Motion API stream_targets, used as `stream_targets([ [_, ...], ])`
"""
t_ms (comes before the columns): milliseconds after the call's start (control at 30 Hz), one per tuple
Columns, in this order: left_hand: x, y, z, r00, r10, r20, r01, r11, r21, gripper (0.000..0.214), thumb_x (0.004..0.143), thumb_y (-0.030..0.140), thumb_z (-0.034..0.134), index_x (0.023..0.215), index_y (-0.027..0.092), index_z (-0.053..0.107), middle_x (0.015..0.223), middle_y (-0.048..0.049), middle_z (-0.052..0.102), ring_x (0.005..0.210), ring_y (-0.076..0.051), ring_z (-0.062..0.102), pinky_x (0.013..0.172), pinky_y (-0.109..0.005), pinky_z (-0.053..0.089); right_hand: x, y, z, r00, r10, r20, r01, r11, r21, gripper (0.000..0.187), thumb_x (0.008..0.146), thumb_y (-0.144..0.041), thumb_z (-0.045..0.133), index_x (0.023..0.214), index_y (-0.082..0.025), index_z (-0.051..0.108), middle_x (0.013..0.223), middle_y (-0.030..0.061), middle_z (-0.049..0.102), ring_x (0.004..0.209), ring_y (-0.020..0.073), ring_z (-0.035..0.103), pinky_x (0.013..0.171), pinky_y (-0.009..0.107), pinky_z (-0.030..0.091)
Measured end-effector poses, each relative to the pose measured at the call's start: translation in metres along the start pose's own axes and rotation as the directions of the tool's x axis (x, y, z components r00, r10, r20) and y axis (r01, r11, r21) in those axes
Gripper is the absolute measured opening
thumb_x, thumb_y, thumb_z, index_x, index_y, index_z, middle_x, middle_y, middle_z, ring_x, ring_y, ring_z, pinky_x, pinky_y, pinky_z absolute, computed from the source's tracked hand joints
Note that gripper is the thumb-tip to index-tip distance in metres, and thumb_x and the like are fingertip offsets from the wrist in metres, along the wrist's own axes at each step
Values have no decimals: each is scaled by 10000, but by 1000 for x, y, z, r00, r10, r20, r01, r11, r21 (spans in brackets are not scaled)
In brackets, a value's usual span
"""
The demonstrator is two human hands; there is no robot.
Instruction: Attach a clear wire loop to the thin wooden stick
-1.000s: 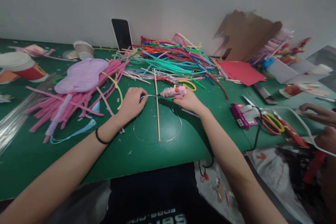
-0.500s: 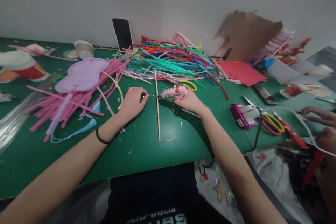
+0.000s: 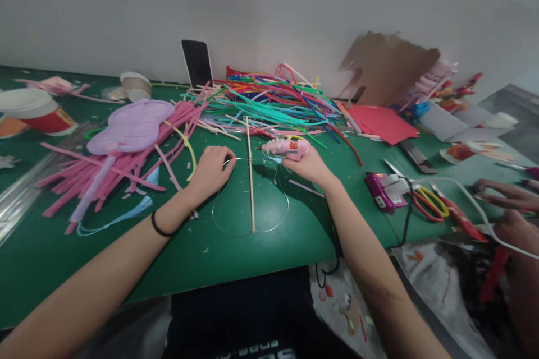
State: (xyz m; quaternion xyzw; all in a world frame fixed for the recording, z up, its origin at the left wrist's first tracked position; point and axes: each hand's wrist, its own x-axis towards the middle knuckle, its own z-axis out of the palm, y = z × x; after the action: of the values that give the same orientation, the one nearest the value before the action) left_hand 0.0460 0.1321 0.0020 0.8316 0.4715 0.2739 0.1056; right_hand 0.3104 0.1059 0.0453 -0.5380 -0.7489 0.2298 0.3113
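A thin wire ring (image 3: 219, 225) lies flat on the green table (image 3: 126, 258), with a wooden stick (image 3: 251, 179) laid across it from far to near. My left hand (image 3: 211, 169) is closed, its fingers pinching the ring's far left rim. My right hand (image 3: 309, 164) is wrapped round a small pink glue gun (image 3: 285, 148). The gun's nozzle points left and sits a little to the right of the stick, raised near the ring's far rim.
A heap of coloured pipe cleaners (image 3: 273, 101) and pink ones (image 3: 126, 162) lies behind, with a purple cut-out shape (image 3: 130, 123), a phone (image 3: 196, 63) against the wall, red paper (image 3: 383, 122), a magenta tool (image 3: 381, 190) and scissors (image 3: 433, 205). Another person's hands (image 3: 505, 202) work at the right.
The glue gun's nozzle has drawn back a little to the right, off the stick. The view has tilted slightly. My left hand stays on the ring.
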Motion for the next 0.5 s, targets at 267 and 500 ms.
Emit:
stream_targets([
  [267,-1,-3,2,1000,8,-16,-8,1000,-10,147,919,281,440,838,210,539,902,-92,656,917,-265,555,912,-449,410,-48,2,-36,984,127,-124,-170,881,-442,301,941,-413,486,1108,-163,494,932,132,655,788,281,642,629,329,433],
  [500,-1,-2,1,1000,3,-22,-3,1000,-21,157,916,294,441,836,210,548,901,-98,654,916,-275,555,895,-455,417,-90,40,-48,920,274,-279,-387,524,-759,293,881,-229,567,1121,-72,506,1076,268,565,1024,385,578,770,444,479],
])
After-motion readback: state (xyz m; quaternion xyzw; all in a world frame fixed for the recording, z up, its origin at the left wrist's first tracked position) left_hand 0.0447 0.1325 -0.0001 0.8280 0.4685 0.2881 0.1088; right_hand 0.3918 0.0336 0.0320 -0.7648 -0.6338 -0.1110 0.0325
